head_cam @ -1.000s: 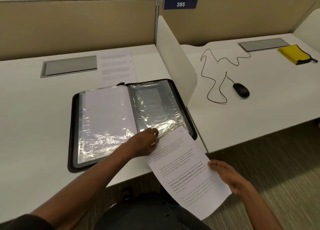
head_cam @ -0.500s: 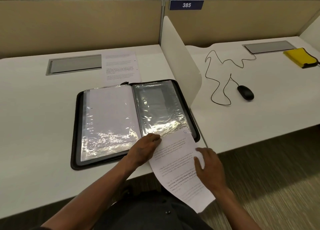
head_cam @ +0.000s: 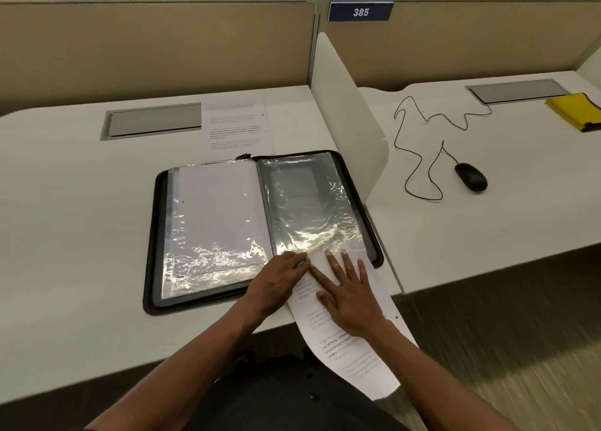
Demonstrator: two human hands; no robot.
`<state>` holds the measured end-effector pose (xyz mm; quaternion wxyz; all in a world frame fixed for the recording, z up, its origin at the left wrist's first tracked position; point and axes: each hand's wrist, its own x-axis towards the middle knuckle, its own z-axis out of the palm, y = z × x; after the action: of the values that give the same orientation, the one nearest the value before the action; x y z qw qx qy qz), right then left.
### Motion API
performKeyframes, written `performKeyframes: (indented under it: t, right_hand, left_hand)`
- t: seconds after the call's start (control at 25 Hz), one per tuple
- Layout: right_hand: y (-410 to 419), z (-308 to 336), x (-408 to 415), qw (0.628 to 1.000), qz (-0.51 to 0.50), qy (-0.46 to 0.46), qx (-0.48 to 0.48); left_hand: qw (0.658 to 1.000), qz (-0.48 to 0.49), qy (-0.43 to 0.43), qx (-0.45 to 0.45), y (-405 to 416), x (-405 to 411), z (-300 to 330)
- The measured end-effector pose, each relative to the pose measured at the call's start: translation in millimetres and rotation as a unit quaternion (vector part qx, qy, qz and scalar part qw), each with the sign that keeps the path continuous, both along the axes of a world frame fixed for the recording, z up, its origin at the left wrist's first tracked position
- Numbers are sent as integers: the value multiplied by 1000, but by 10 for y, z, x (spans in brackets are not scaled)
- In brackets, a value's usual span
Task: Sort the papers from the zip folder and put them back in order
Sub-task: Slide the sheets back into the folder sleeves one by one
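Mid-task: at lower centre the left hand [head_cam: 279,281] pinches the empty right sleeve [head_cam: 305,203] of the zip folder [head_cam: 153,235] open while the flat-fingered right hand [head_cam: 349,292] presses a printed sheet [head_cam: 354,359] toward it; another sheet [head_cam: 239,126] waits at upper centre.

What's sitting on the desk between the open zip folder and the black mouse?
In the head view, a white upright divider panel stands between the zip folder and the mouse; the mouse's looped cable lies on its far side.
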<state>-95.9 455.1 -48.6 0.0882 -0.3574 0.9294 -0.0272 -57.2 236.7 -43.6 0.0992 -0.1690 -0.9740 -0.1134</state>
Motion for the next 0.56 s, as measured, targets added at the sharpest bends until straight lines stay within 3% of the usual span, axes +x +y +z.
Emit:
performKeyframes:
  t: [0.28, 0.44, 0.56]
  right_hand:
    - [-27, -34, -72, 997, -67, -15, -21]
    - [-55, -56, -111, 994, -94, -18, -42]
    - [-27, -90, -84, 992, -107, -21, -58]
  left_hand:
    - [991, 105, -62, -53, 57, 103, -75]
    - [980, 187, -69, -18, 175, 233, -64]
    - [977, 196, -81, -19, 188, 301, -118]
